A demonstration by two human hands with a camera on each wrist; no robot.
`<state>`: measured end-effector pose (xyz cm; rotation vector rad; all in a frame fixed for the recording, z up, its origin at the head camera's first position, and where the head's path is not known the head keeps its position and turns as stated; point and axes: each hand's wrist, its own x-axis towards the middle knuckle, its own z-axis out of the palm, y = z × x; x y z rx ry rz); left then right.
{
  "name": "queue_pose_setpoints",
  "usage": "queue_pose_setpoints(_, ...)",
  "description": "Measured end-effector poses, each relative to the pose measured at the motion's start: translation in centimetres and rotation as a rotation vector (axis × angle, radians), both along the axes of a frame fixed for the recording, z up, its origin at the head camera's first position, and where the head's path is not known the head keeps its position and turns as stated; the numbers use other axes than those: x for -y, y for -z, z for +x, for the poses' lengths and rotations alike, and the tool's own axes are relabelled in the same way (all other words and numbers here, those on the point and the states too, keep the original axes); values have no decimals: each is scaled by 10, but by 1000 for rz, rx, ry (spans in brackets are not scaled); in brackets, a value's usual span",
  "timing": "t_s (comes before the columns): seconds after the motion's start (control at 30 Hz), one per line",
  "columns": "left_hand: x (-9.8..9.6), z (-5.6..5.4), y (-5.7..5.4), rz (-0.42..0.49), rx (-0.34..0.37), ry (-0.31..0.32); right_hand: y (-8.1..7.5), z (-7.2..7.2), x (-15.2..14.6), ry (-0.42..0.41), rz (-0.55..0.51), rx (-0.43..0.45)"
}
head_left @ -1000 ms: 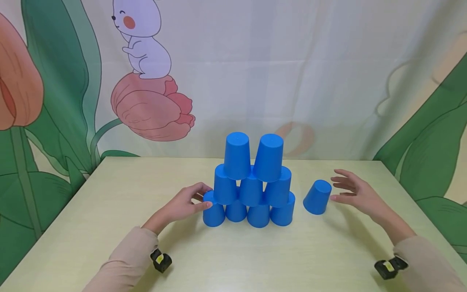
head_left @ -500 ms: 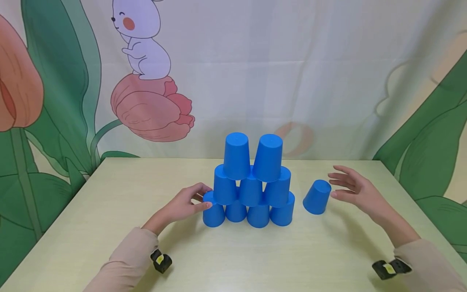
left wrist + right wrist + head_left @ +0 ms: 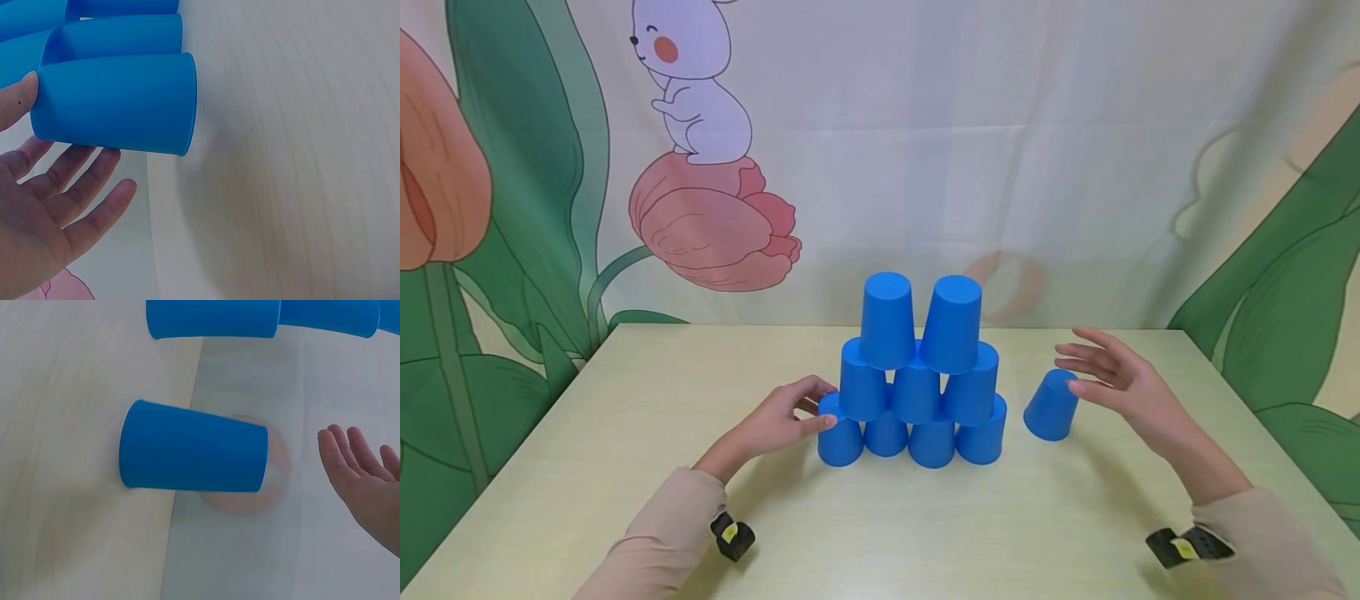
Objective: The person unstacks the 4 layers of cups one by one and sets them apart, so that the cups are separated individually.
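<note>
Blue cups, all upside down, form a stack in the head view, with two cups on top, such as the upper left cup [image 3: 887,321]. At the stack's lower left, my left hand [image 3: 778,417] is spread about the end cup [image 3: 840,442]. In the left wrist view its thumb [image 3: 19,103] lies at that cup's closed end, and relaxed fingers [image 3: 94,181] reach along the far side, partly hidden. To the right of the stack stands a single blue cup [image 3: 1049,408]. My right hand [image 3: 1127,383] hovers beside and above it, fingers extended, holding nothing.
A pale wooden table [image 3: 880,533] carries the cups. Behind it hangs a printed curtain [image 3: 1075,167] with a rabbit, flowers and leaves. Black wrist cameras sit on both sleeves, the left camera [image 3: 732,537] and the right camera [image 3: 1187,547].
My right hand has moved left and slightly up, from beside the lone cup to over its right edge. The left hand and the cups have stayed put.
</note>
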<state>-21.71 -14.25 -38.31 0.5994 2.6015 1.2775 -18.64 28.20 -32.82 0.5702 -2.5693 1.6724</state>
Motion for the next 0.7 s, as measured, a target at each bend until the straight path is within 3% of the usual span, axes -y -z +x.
queue_pose_setpoints(0.43,0,-1,2,3,-7,0,-7,1,23,-77,-211,-73)
queue_pose_setpoints(0.7,1,-1,2,7,-5,2,-13,3,39,-84,-269,-103)
